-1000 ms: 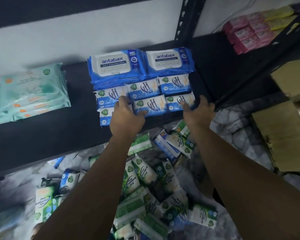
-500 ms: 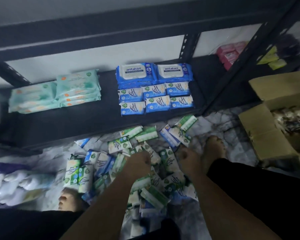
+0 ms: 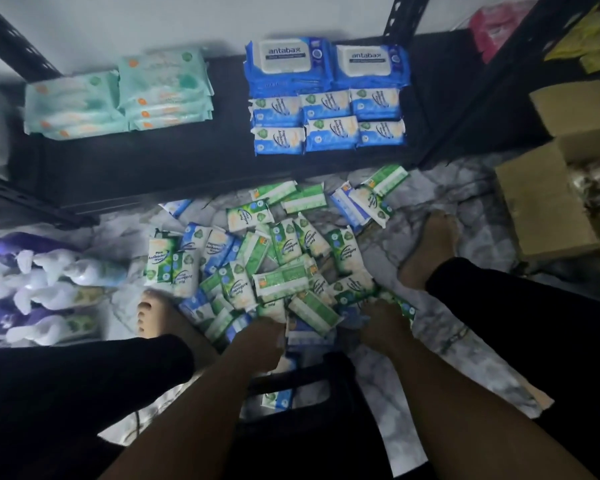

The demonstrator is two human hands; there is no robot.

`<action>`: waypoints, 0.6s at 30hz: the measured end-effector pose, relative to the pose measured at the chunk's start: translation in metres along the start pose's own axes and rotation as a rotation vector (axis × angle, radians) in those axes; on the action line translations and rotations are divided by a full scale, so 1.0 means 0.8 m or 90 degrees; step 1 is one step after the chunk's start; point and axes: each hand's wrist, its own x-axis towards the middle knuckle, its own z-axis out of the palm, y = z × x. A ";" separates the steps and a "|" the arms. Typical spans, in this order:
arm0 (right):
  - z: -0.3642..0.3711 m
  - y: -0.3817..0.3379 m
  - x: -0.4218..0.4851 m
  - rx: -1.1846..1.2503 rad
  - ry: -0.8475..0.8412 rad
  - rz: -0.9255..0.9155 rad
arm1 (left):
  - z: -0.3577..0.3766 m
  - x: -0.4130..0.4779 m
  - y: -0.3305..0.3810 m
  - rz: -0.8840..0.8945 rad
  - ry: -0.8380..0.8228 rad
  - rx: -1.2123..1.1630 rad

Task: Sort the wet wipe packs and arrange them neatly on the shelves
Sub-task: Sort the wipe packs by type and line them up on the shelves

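Marbled grey floor (image 3: 465, 216) carries heap of green-and-blue wet wipe packs (image 3: 278, 258). Above, black metal shelf (image 3: 187, 161) holds stacked blue packs (image 3: 329, 123), mint packs (image 3: 118, 98). Both left hand (image 3: 260, 337), right hand (image 3: 385, 327) on heap, grips indiscernible. At right, open brown cardboard box (image 3: 541, 209), contents blurred.

On the shelf (image 3: 187, 168), antabax packs (image 3: 326, 60) sit behind small wipe packs (image 3: 329, 123); stacked packs (image 3: 118, 98) lie to their left. A loose pile (image 3: 274, 258) lies on the floor (image 3: 471, 202) before the shelf, a cardboard box (image 3: 544, 209) to its right.

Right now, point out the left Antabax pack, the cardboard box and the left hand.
left Antabax pack (image 3: 284, 55): head view, white lid.
cardboard box (image 3: 541, 202): head view, front flap.
left hand (image 3: 260, 337): head view, its back.
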 end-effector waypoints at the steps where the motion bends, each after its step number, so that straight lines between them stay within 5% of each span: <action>1: 0.003 0.001 0.005 -0.022 0.022 0.001 | 0.005 0.004 -0.001 0.007 0.016 0.011; 7: 0.027 -0.001 0.017 -0.149 0.111 0.009 | 0.029 0.029 0.025 0.021 0.141 0.110; 18: 0.033 0.015 0.049 -0.331 0.109 0.046 | 0.039 0.061 0.030 0.052 0.243 0.164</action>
